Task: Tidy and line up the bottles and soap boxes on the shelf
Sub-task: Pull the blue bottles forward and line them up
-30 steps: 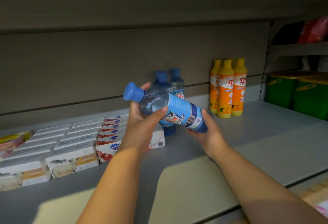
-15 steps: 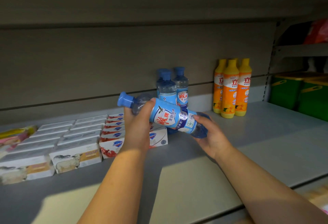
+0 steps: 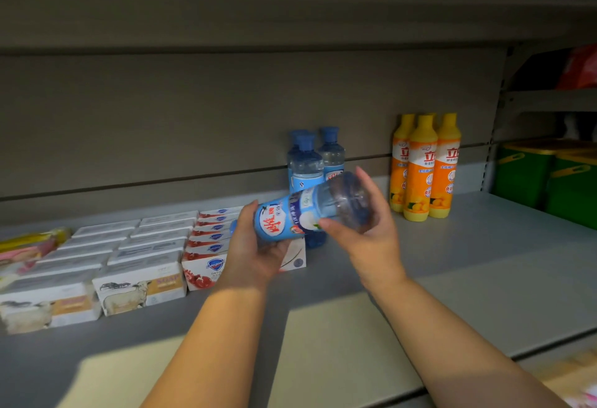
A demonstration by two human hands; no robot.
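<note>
Both hands on one blue-label bottle (image 3: 290,218), centre of frame, held off the shelf (image 3: 484,262). Bottle lies near horizontal, clear base tipped toward the camera and up-right, cap end mostly hidden behind the left hand (image 3: 255,252). Left hand wraps the label end, thumb on top. Right hand (image 3: 365,233) cups the base, thumb on the near side, fingers behind. Just behind it: upright blue bottles (image 3: 307,165) against the back wall. Right of centre: orange bottles (image 3: 423,168), upright, tight together. Left half: soap boxes (image 3: 139,281) in rows, red-and-white ones (image 3: 206,265) next to the left hand. Far right: green bins (image 3: 549,178).
</note>
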